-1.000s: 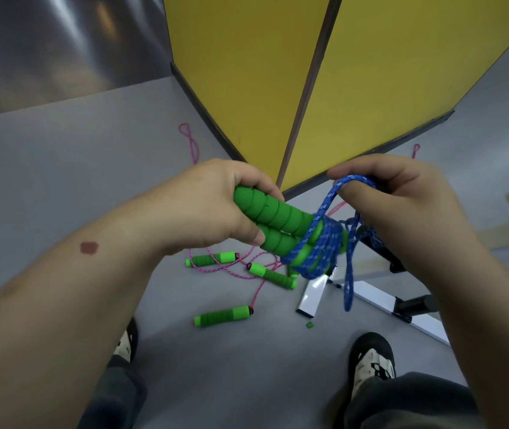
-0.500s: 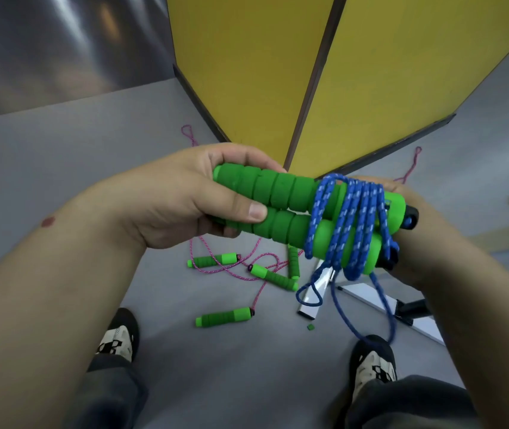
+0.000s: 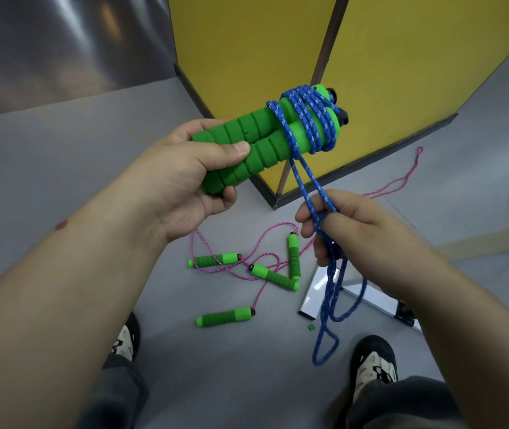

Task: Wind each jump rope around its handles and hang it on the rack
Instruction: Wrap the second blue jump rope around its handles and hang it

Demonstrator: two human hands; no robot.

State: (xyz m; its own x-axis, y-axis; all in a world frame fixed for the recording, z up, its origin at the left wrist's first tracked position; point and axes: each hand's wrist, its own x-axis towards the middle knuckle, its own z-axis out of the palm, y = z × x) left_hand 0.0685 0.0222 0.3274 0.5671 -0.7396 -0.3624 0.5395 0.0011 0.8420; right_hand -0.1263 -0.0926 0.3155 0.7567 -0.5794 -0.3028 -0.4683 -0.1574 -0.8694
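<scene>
Grey floor [image 3: 45,168], yellow panels [image 3: 247,41] at 12 o'clock. Left hand [image 3: 182,178] grips paired green handles [image 3: 265,140]; right hand [image 3: 343,224], at 4 o'clock, pinches the blue rope [image 3: 309,119]'s doubled tail. Slack tail could loosen the coils; pink ropes [image 3: 259,258] underfoot might snag.

Bright green foam handles [image 3: 256,144] carry blue white-flecked rope [image 3: 307,119]; pink speckled ropes [image 3: 241,261] cross grey floor [image 3: 61,156]; yellow panels [image 3: 402,57].
</scene>
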